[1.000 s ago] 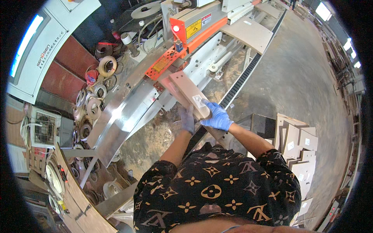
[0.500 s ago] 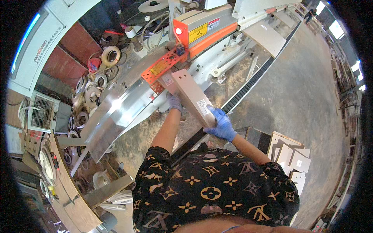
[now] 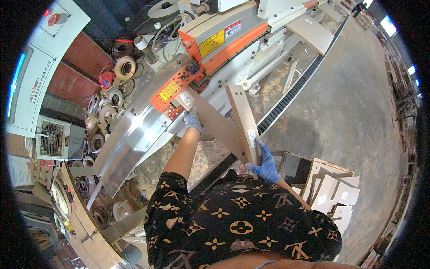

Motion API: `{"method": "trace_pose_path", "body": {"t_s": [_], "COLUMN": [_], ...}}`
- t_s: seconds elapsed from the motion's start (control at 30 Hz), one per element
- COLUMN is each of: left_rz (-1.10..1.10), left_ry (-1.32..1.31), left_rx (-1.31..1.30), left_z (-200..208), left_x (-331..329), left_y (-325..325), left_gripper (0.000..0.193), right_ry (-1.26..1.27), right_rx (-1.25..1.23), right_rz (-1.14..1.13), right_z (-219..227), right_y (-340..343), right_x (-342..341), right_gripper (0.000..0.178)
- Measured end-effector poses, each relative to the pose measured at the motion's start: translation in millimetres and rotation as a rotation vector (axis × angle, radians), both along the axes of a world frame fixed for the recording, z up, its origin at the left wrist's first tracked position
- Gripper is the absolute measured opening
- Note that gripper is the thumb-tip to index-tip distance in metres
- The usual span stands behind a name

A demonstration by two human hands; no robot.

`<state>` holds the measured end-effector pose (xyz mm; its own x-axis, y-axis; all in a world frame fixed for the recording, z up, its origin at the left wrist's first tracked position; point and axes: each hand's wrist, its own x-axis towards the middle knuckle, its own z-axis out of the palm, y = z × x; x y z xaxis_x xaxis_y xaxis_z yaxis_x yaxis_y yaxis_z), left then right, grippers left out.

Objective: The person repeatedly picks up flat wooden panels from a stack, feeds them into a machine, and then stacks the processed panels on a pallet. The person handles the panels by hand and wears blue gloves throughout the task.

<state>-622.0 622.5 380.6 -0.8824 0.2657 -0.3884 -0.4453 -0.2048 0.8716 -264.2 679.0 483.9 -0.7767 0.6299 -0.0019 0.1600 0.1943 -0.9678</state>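
Observation:
Two long, light brown boards form a narrow V, close together at the near end and spread at the far end. My left hand [image 3: 192, 122], in a pale blue glove, is closed on the edge of the left board [image 3: 215, 120], near its labelled far end. That end lies at the orange, perforated guide plate [image 3: 171, 89] of a machine. My right hand [image 3: 266, 165], in a blue glove, grips the near end of the right board [image 3: 243, 117], thumb and fingers on opposite sides. This board has two holes at its far end and a white label.
The metal machine table [image 3: 121, 145] runs along the left, beside rolls of edge tape [image 3: 107, 114]. A black roller track [image 3: 291, 94] extends to the far right. Stacked panels [image 3: 324, 193] stand at the lower right. A control cabinet [image 3: 40, 85] is at the far left.
The two boards, lying together before, have swung apart at their far ends. My left hand has shifted slightly left with one; my right hand has moved nearer and to the right with the other.

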Motion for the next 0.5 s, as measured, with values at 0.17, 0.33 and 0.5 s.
{"method": "trace_pose_path", "body": {"t_s": [0.17, 0.33, 0.5], "left_rz": [-0.028, -0.068, -0.132], "left_ry": [-0.032, -0.134, -0.058], "left_rx": [0.03, -0.002, 0.041], "left_z": [13.2, 37.4, 13.2], "left_x": [-5.3, 4.4, 2.5], "left_y": [24.3, 53.9, 101.7], "left_gripper": [0.037, 0.043, 0.04], "right_ry": [0.148, 0.147, 0.111], "right_rx": [0.024, 0.053, 0.075], "right_rz": [-0.037, -0.121, -0.189], "right_z": [-2.3, 8.2, 10.0], "right_y": [17.7, 27.9, 30.7], "right_x": [-4.5, 7.0, 24.7], "right_gripper": [0.099, 0.097, 0.099]}}
